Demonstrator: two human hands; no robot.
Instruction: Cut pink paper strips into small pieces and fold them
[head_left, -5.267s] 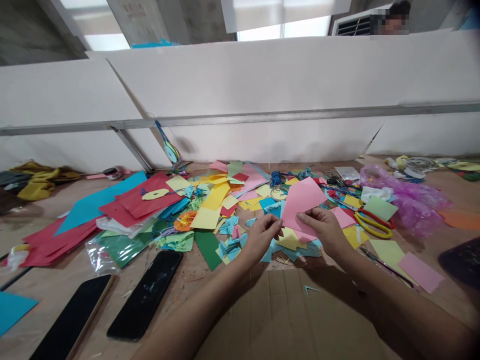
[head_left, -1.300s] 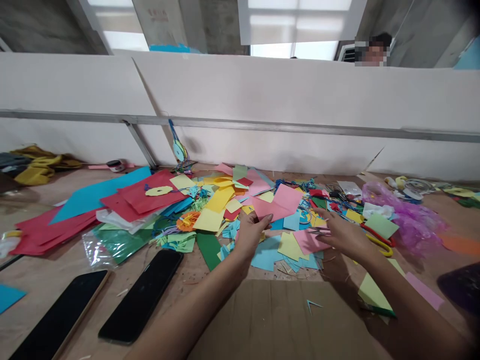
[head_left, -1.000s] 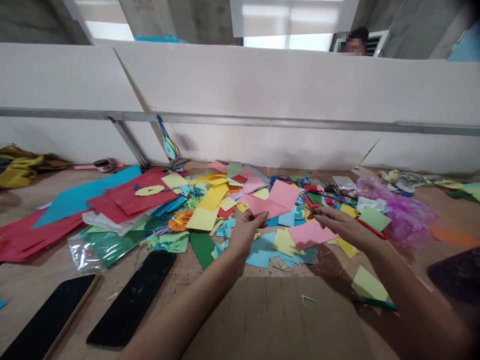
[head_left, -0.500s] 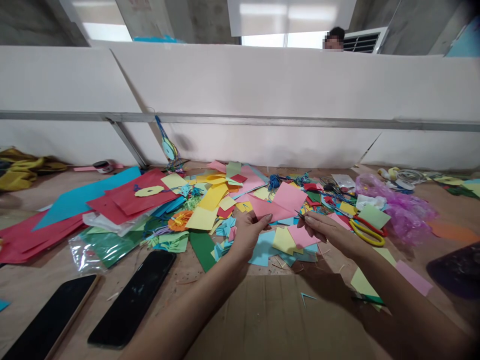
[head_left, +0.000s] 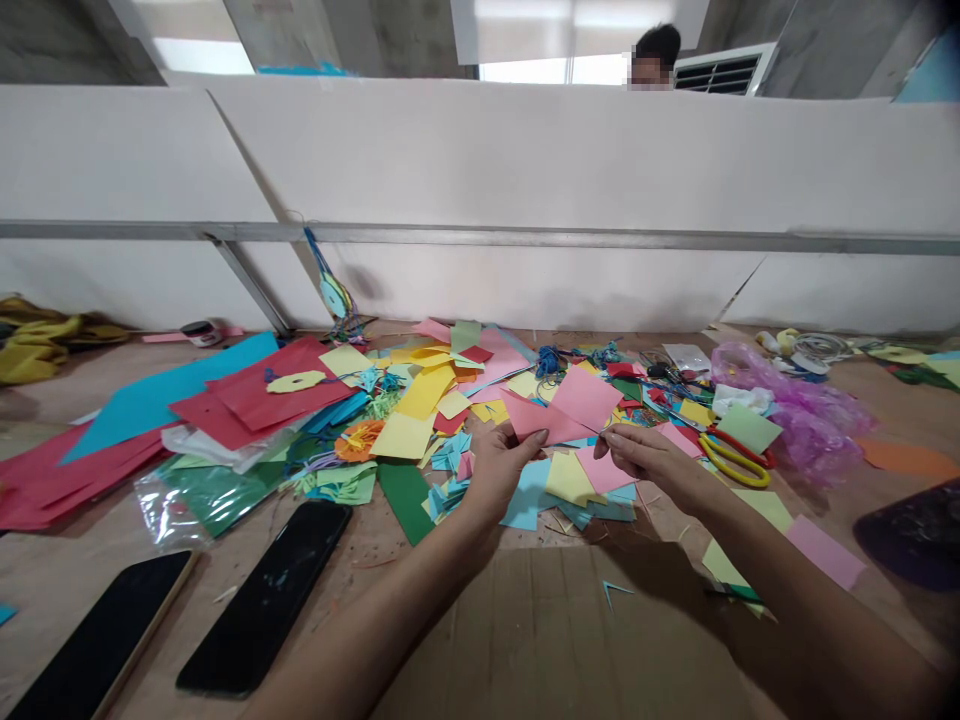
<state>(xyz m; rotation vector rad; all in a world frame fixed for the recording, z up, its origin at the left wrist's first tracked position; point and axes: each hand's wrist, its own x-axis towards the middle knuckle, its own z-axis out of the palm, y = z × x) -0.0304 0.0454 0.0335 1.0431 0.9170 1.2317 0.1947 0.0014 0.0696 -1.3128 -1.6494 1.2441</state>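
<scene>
My left hand (head_left: 496,462) pinches the lower left of a folded-looking pink piece of paper (head_left: 541,419) between thumb and fingers. My right hand (head_left: 636,450) is closed around a thin, pointed metal tool (head_left: 590,429), mostly hidden by the fingers; its tip meets the right end of the pink paper. Behind that lies a pink square sheet (head_left: 586,397). Below the hands are a yellow sheet (head_left: 570,480) and a light blue sheet (head_left: 527,497). On the brown cardboard (head_left: 540,630) in front of me rests a small blue V-shaped paper strip (head_left: 611,592).
Yellow-handled scissors (head_left: 731,465) lie right of my right hand, near crumpled purple plastic (head_left: 814,420). Two phones, one black (head_left: 266,595) and one tan-edged (head_left: 105,635), lie at left. Red sheets (head_left: 281,385) pile up beyond. A white partition (head_left: 510,160) stands behind, with a person's head above it.
The tool in my right hand has moved further across the pink paper's right end. My hands stay almost in place. The view has shifted slightly.
</scene>
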